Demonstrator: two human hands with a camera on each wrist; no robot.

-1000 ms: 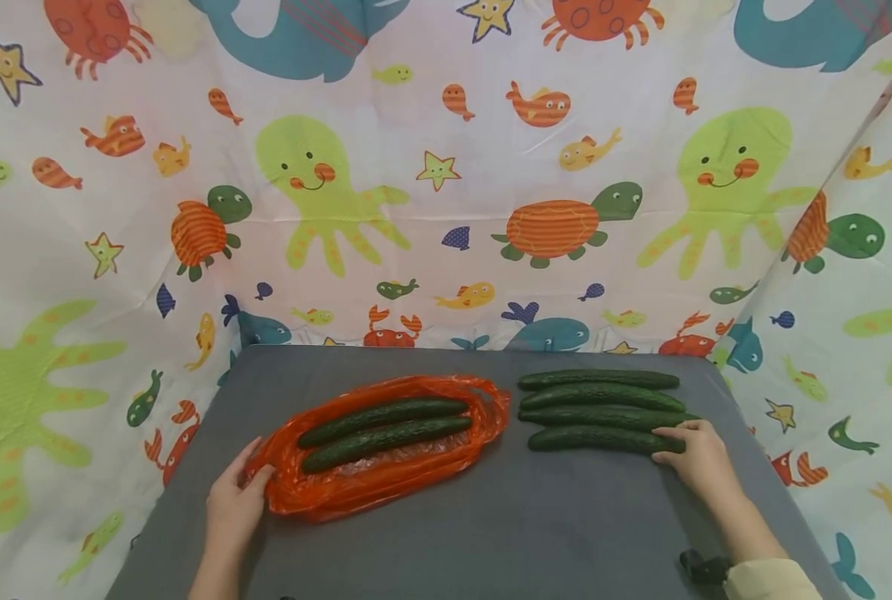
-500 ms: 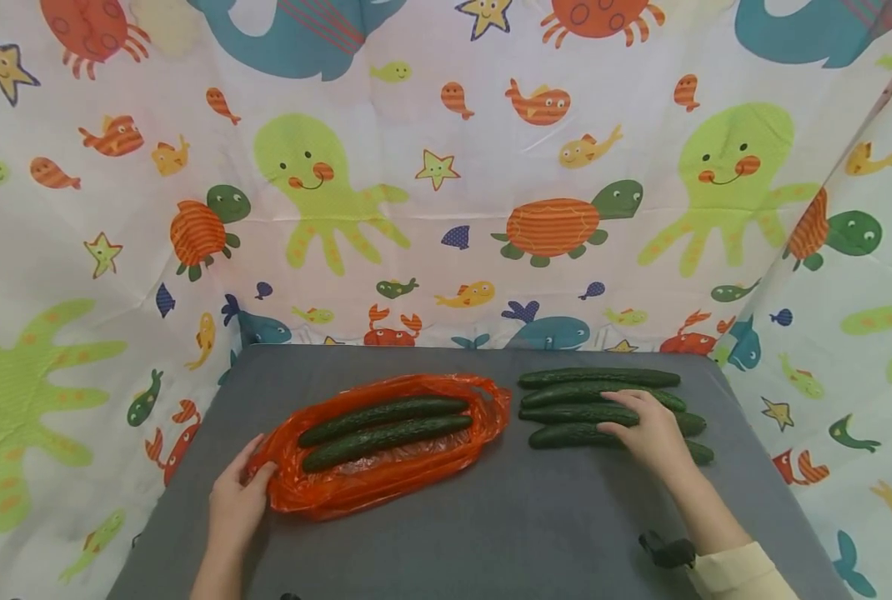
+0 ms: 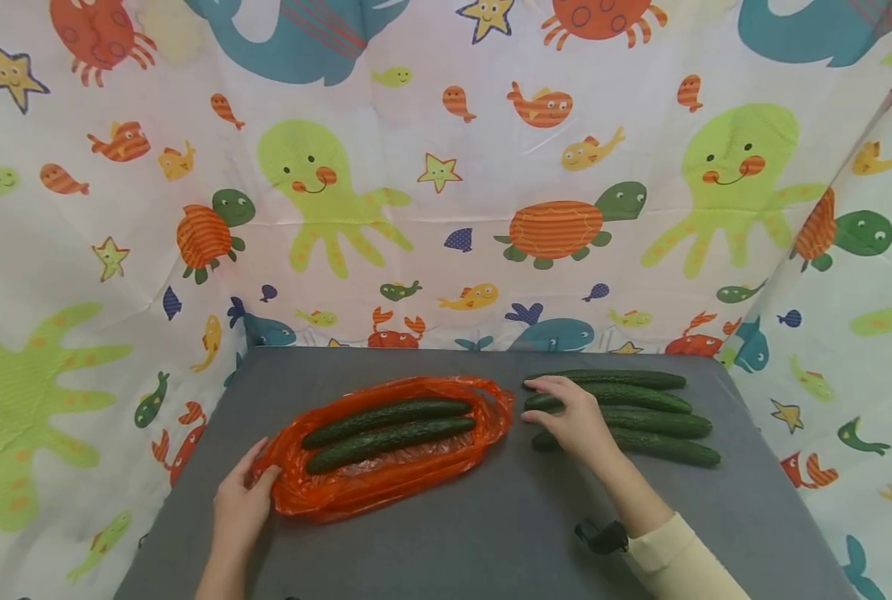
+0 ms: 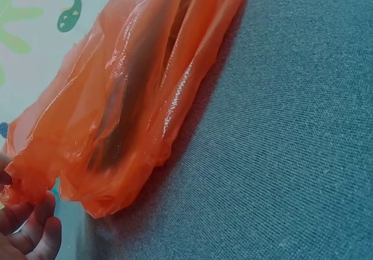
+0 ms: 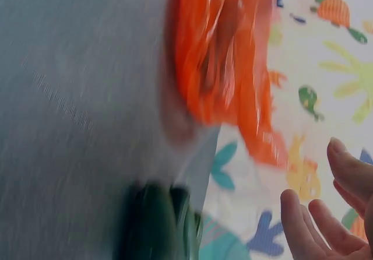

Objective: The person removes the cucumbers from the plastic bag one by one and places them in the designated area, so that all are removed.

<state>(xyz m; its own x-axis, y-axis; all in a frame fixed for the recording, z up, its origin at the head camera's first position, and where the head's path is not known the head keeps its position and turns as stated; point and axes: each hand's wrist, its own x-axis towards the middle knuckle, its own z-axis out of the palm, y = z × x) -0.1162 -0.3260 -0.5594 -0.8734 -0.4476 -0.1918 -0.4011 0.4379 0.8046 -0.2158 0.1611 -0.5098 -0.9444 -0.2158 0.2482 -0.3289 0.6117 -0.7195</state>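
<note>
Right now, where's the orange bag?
In the head view, the orange bag lies mostly left of centre on the grey table, between the left grip and the four loose cucumbers.

Head and closer wrist views share the bag (image 3: 393, 489).

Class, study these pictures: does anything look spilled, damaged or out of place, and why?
Nothing stands out. Two long dark-green cucumbers lie side by side in the open, crumpled orange plastic bag; four more long green cucumbers lie beside one another on the grey tabletop. I see no break or spill.
</note>
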